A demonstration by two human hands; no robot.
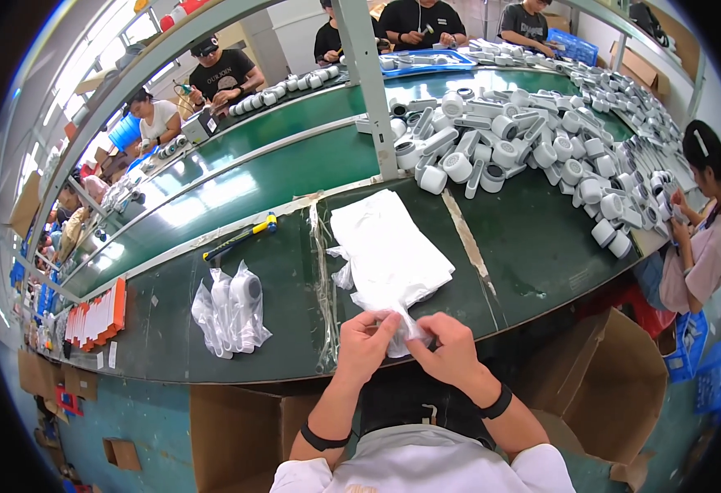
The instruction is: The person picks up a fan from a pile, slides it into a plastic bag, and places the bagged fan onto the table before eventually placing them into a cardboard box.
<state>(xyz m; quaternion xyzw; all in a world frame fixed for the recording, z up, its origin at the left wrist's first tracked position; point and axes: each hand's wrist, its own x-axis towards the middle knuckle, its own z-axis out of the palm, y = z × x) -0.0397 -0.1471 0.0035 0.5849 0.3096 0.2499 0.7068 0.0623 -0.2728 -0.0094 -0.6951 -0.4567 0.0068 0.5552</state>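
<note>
At the table's near edge, my left hand (362, 348) and my right hand (451, 350) face each other. Both are closed, pinching a thin clear plastic bag (402, 335) between thumbs and fingers. Just beyond them lies a stack of white plastic bags (389, 246), its near end crumpled against my fingers. Whether the pinched bag is separate from the stack I cannot tell. To the left, several grey-white handled parts wrapped in clear plastic (233, 312) lie side by side on the dark green table (295, 246).
A hammer (241, 237) with yellow on it lies beyond the wrapped parts. Orange-edged cards (97, 316) stand far left. A large heap of grey-white parts (500, 144) fills the right. Open cartons (595, 386) flank me below. A co-worker (710, 238) sits at right; others work across the belt.
</note>
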